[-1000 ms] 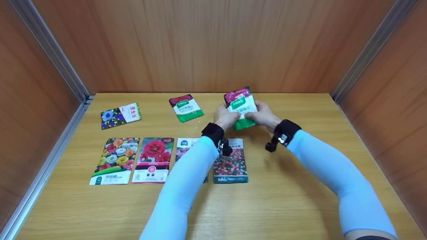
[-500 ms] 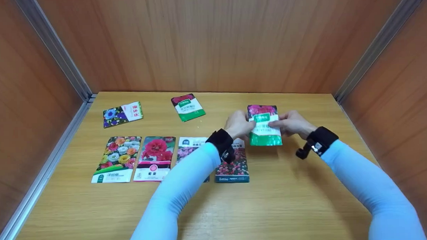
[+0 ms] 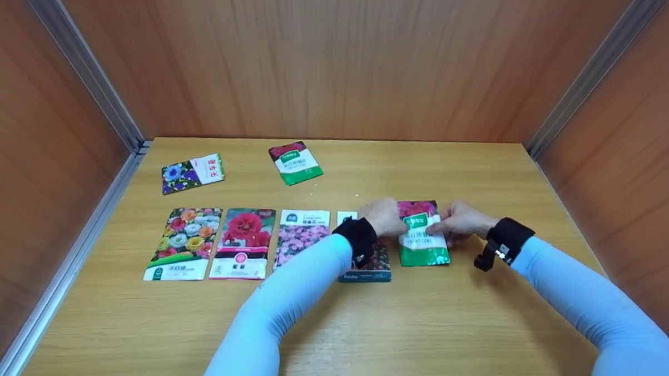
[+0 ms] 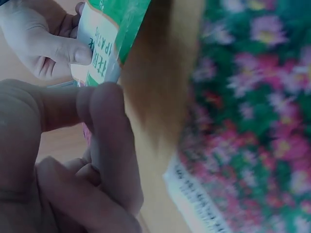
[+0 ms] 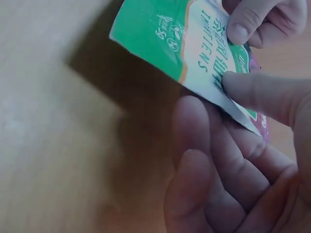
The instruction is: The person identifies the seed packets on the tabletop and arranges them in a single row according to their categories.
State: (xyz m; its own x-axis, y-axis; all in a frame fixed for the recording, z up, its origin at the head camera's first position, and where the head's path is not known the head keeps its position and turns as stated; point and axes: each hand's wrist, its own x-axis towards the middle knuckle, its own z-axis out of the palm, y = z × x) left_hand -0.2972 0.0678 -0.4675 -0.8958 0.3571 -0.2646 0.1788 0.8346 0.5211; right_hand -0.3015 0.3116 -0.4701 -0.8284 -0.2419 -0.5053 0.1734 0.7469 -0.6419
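A green, white and pink seed packet [image 3: 423,247] is between my hands at the right end of a row of packets. My left hand [image 3: 383,217] pinches its left edge. On the right edge, my right hand [image 3: 462,223] holds it, thumb on the printed front and fingers behind [image 5: 192,126]. The right wrist view shows the packet [image 5: 155,36] tilted, its lower corner above its shadow on the table. Just left of it, partly covered by my left hand and wrist, lies a packet with small red and pink flowers [image 4: 252,126].
Further left in the row lie packets with pale purple flowers [image 3: 300,239], a big pink bloom [image 3: 241,236] and mixed-colour blooms [image 3: 183,243]. Behind them are a blue-flower packet [image 3: 192,174] and another green-and-white packet [image 3: 296,164]. Wooden panels [image 3: 330,65] enclose the table's back and sides.
Both hands have brought the green-and-white packet from the back of the table toward me and rightward, turning it straight and lowering it beside the row. The other packets stay in place.
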